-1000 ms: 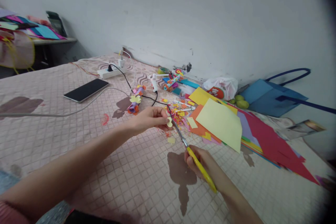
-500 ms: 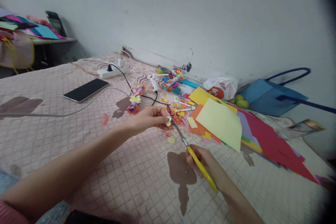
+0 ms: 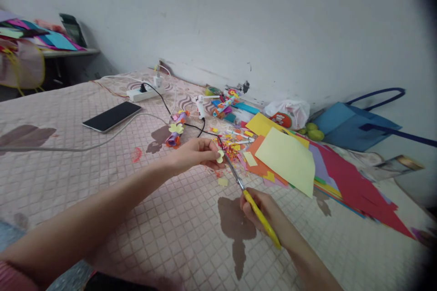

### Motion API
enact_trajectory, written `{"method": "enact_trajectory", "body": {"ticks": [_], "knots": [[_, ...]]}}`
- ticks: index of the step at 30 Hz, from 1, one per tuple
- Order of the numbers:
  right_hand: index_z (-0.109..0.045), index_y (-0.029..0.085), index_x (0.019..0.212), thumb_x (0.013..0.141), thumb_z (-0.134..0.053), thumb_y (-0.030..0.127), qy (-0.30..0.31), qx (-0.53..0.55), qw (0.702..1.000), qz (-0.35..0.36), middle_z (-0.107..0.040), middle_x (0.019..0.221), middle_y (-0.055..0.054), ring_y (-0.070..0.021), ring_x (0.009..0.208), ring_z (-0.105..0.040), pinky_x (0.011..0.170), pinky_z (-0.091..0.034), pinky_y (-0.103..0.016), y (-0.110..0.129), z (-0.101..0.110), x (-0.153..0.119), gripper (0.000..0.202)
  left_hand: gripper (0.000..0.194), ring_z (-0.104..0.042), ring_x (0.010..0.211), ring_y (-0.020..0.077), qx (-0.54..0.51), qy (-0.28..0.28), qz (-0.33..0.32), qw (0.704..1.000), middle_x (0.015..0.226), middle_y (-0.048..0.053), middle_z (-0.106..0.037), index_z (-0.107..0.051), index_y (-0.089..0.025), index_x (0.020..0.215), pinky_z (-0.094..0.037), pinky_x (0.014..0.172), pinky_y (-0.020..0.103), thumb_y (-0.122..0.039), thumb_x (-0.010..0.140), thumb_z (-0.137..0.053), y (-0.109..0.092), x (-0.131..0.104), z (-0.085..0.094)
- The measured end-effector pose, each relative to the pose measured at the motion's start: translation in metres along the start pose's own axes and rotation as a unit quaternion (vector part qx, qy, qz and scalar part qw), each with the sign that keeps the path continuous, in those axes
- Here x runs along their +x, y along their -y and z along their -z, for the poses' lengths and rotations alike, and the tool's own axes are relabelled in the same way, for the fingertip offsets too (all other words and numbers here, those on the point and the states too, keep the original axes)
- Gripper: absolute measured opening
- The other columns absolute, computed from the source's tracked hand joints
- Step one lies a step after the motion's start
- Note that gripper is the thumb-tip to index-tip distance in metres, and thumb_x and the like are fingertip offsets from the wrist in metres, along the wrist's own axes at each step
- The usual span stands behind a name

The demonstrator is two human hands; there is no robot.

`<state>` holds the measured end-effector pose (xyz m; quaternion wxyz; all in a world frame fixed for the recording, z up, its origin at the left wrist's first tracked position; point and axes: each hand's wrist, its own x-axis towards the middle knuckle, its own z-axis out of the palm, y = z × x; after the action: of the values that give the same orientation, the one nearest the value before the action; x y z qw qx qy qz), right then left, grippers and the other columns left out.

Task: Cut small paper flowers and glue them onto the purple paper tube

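Note:
Between the thumb and fingers of my left hand (image 3: 200, 153) is a small pale yellow paper flower (image 3: 220, 157). My right hand (image 3: 264, 209) is closed around the yellow handles of a pair of scissors (image 3: 258, 213). The scissors' metal blades point up and left, with their tips beside the flower; whether they touch it I cannot tell. Just beyond my left hand lies a purple paper roll (image 3: 175, 138) decorated with a pale yellow flower and orange pieces. A small pale yellow scrap (image 3: 223, 182) rests on the quilted cloth below the flower.
Coloured paper sheets (image 3: 287, 159) are stacked at right, near a heap of paper scraps (image 3: 234, 145). Behind stand a white glue gun (image 3: 200, 107) and a power strip (image 3: 145, 94) with cords. A phone (image 3: 112, 117) lies left; a blue bag (image 3: 355, 125) leans far right.
The small paper flower is turned slightly in my left fingers. My right hand and the scissors have shifted only a little.

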<state>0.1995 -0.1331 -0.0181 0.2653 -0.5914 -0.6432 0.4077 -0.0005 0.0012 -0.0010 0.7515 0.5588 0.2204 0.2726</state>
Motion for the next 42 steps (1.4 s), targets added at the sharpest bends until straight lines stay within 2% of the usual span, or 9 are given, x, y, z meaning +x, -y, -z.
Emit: {"method": "enact_trajectory", "body": {"ticks": [5, 12, 18, 22, 27, 30, 34, 42], "knots": [[-0.041, 0.018, 0.061, 0.083, -0.043, 0.030, 0.015, -0.013, 1.000, 0.010, -0.042, 0.049, 0.004, -0.0081, 0.046, -0.037, 0.043, -0.024, -0.021, 0.001, 0.001, -0.001, 0.025, 0.019, -0.066, 0.072, 0.0137, 0.006, 0.017, -0.002, 1.000, 0.076, 0.006, -0.069, -0.053, -0.012, 0.074, -0.052, 0.072, 0.029, -0.025, 0.073, -0.066, 0.002, 0.001, 0.004], [-0.040, 0.018, 0.060, 0.076, -0.048, 0.025, 0.002, 0.043, 0.998, -0.049, -0.038, 0.049, 0.005, -0.0064, 0.043, -0.031, 0.041, -0.021, -0.019, 0.002, -0.001, 0.000, 0.020, 0.017, -0.066, 0.074, 0.0135, 0.008, 0.021, -0.002, 1.000, 0.076, 0.005, -0.068, -0.052, -0.012, 0.074, -0.051, 0.071, 0.027, -0.023, 0.074, -0.066, 0.000, 0.000, 0.004], [-0.041, 0.018, 0.059, 0.077, -0.043, 0.024, 0.004, 0.070, 0.997, -0.041, -0.038, 0.048, 0.005, -0.0065, 0.042, -0.032, 0.040, -0.021, -0.020, -0.002, 0.000, 0.000, 0.019, 0.016, -0.066, 0.076, 0.0133, 0.004, 0.019, -0.004, 1.000, 0.080, 0.006, -0.068, -0.052, -0.012, 0.075, -0.051, 0.072, 0.026, -0.024, 0.076, -0.064, -0.001, 0.000, 0.003], [-0.041, 0.018, 0.059, 0.076, -0.048, 0.026, -0.004, 0.042, 0.998, -0.048, -0.040, 0.049, 0.005, -0.0065, 0.042, -0.032, 0.040, -0.022, -0.020, -0.004, 0.000, 0.001, 0.020, 0.017, -0.066, 0.077, 0.0137, -0.001, 0.018, -0.005, 1.000, 0.081, 0.006, -0.068, -0.052, -0.012, 0.075, -0.051, 0.072, 0.027, -0.025, 0.076, -0.064, -0.001, 0.000, 0.004], [-0.043, 0.018, 0.062, 0.081, -0.045, 0.036, 0.005, 0.003, 1.000, -0.008, -0.041, 0.052, 0.004, -0.0084, 0.047, -0.036, 0.044, -0.025, -0.021, 0.005, 0.000, -0.001, 0.026, 0.018, -0.066, 0.075, 0.0138, 0.007, 0.019, -0.003, 1.000, 0.078, 0.006, -0.069, -0.052, -0.012, 0.074, -0.051, 0.072, 0.027, -0.024, 0.074, -0.065, -0.001, 0.000, 0.004], [-0.043, 0.018, 0.062, 0.081, -0.046, 0.039, 0.001, -0.009, 1.000, -0.007, -0.040, 0.053, 0.004, -0.0086, 0.047, -0.036, 0.044, -0.025, -0.021, 0.009, 0.000, -0.002, 0.029, 0.018, -0.066, 0.074, 0.0138, 0.013, 0.019, -0.003, 1.000, 0.077, 0.006, -0.069, -0.052, -0.012, 0.074, -0.051, 0.071, 0.027, -0.024, 0.074, -0.065, -0.001, 0.000, 0.003], [-0.041, 0.018, 0.061, 0.084, -0.043, 0.039, 0.009, 0.004, 1.000, -0.006, -0.039, 0.052, 0.004, -0.0088, 0.048, -0.036, 0.044, -0.025, -0.021, 0.005, 0.000, -0.002, 0.031, 0.018, -0.066, 0.073, 0.0137, 0.018, 0.017, -0.002, 1.000, 0.076, 0.006, -0.069, -0.052, -0.012, 0.074, -0.051, 0.068, 0.026, -0.024, 0.074, -0.066, -0.001, 0.000, 0.003], [-0.040, 0.018, 0.061, 0.077, -0.049, 0.035, 0.011, 0.051, 0.998, -0.047, -0.037, 0.051, 0.005, -0.0072, 0.045, -0.031, 0.042, -0.021, -0.020, 0.004, 0.000, -0.001, 0.025, 0.018, -0.066, 0.072, 0.0135, 0.031, 0.031, -0.005, 0.999, 0.076, 0.005, -0.069, -0.051, -0.013, 0.074, -0.051, 0.069, 0.027, -0.024, 0.074, -0.065, -0.001, 0.000, 0.006]]}}
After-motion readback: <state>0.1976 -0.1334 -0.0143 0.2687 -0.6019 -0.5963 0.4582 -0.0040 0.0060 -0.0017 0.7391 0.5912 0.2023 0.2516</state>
